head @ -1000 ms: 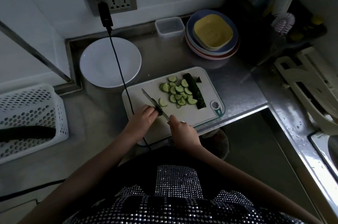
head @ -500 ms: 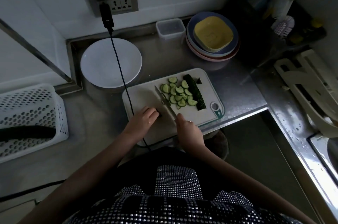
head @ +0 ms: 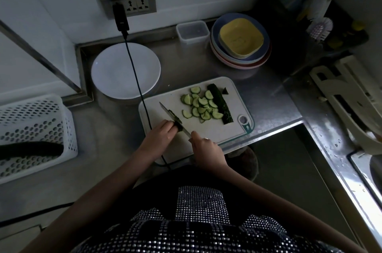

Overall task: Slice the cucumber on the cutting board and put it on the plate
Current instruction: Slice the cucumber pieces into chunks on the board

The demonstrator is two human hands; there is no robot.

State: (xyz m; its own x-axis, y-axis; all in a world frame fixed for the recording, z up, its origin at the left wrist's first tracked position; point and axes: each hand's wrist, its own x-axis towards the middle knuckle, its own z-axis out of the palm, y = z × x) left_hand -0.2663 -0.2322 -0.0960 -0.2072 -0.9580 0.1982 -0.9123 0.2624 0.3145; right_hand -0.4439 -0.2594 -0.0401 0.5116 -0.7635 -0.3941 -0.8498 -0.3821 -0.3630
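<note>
Cucumber piece (head: 178,124), a short dark stub, sits near the lower left of the cutting board (head: 163,106) in the head view, just left of the frame's centre. The left hand (head: 158,136) clamps down on it, fingertips curled over its near end. The knife (head: 172,117) lies across the stub, blade angled toward the upper left. The right hand (head: 203,147) is wrapped round the handle, index finger stretched along its top, a ring showing on one finger.

Over on the board's right half there's a loose heap of half-moon slices (head: 201,106), pale faces up, and just beside them a long dark cucumber half (head: 220,103) lying diagonally. A small dark end piece (head: 225,90) sits at its upper tip.

The white plate (head: 125,70) lies up and left of the board, nothing on it, a black cable (head: 135,76) trailing across it and the board's left edge from the wall socket (head: 129,3).

At the far left edge, a white perforated basket (head: 35,124) holds one whole dark cucumber (head: 31,148). Top centre, a clear plastic tub (head: 192,31) stands beside a stack of bowls (head: 240,42), a yellow square one nested on top. A dark rack (head: 322,17) at upper right holds brushes, too dim to sort out.
</note>
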